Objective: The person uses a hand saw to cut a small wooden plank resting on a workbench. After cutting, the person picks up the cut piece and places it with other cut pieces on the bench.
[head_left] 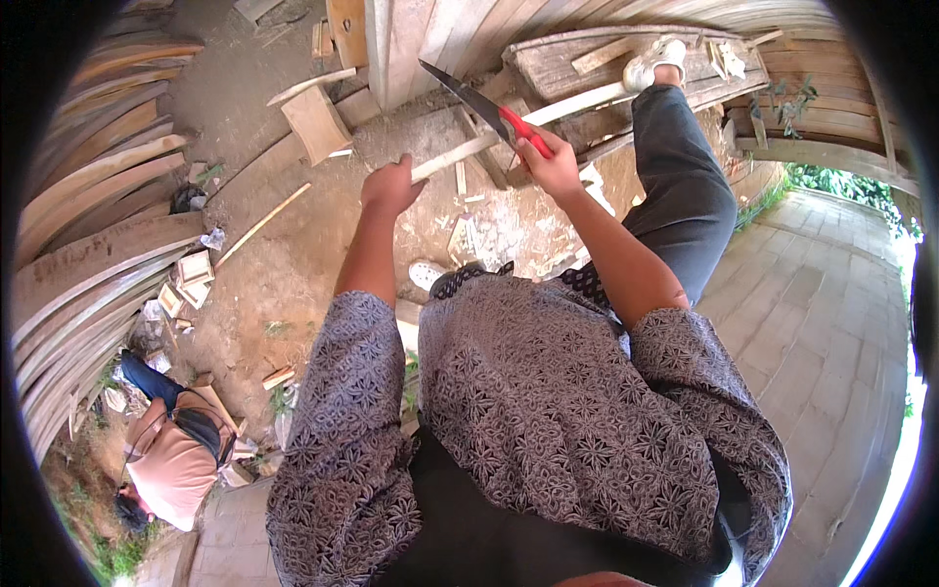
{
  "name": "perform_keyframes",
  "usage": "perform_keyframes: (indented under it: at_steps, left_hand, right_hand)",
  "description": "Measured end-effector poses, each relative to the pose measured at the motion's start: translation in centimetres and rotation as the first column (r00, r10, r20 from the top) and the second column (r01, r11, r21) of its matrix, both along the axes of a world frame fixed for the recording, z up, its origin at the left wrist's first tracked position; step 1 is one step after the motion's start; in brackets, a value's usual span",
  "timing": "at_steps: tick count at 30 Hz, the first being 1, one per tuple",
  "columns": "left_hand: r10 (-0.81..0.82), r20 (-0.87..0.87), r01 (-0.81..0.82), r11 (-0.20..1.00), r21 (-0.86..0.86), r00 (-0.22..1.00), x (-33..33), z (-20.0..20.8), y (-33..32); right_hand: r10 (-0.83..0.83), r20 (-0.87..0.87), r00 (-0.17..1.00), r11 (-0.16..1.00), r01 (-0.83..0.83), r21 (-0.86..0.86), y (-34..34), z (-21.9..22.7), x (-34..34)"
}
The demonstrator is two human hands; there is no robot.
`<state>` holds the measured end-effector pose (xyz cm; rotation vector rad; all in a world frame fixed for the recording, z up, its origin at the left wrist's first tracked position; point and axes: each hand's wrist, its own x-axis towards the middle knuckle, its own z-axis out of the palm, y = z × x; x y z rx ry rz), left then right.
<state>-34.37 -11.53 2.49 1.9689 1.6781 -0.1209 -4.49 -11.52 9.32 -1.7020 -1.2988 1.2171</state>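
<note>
My left hand is closed around the near end of a long, pale wooden strip. The strip runs up to the right toward a raised wooden bench. My right hand grips the red handle of a handsaw. Its dark blade points up and left, above the strip; whether the teeth touch the wood I cannot tell. One of my feet, in a white shoe, rests on the bench by the strip's far end.
Stacked planks line the left side. A curved board and a thin stick lie on the dirt floor among wood scraps. Another person bends down at the lower left. Upright boards stand beyond my hands.
</note>
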Motion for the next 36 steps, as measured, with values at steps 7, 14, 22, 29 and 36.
perform_keyframes:
  at_steps: [7,14,22,29,36]
  left_hand:
    - [-0.008,-0.057,0.01,1.0,0.023,0.998,-0.2,-1.0,-0.1]
    - [-0.009,-0.097,0.006,1.0,-0.029,0.995,-0.6,-0.9,-0.4]
    - [0.051,-0.121,-0.05,0.999,0.01,0.991,0.5,0.4,0.2]
    - [0.162,-0.048,-0.16,0.986,0.053,0.986,0.7,-1.5,-2.0]
    - [0.146,-0.118,-0.17,0.957,-0.235,0.982,0.1,0.0,1.1]
  right_hand:
    - [-0.017,0.191,0.982,0.985,-0.017,0.174,-5.7,5.4,-0.3]
    - [0.067,0.181,0.981,0.996,-0.054,-0.073,-11.1,21.6,3.5]
    - [0.009,0.065,0.998,0.992,-0.017,0.125,-1.9,5.0,-0.4]
    - [0.065,-0.017,0.998,0.996,-0.066,-0.051,-6.0,3.8,2.7]
    - [0.001,-0.078,0.997,1.0,-0.003,-0.016,-8.0,4.0,1.5]
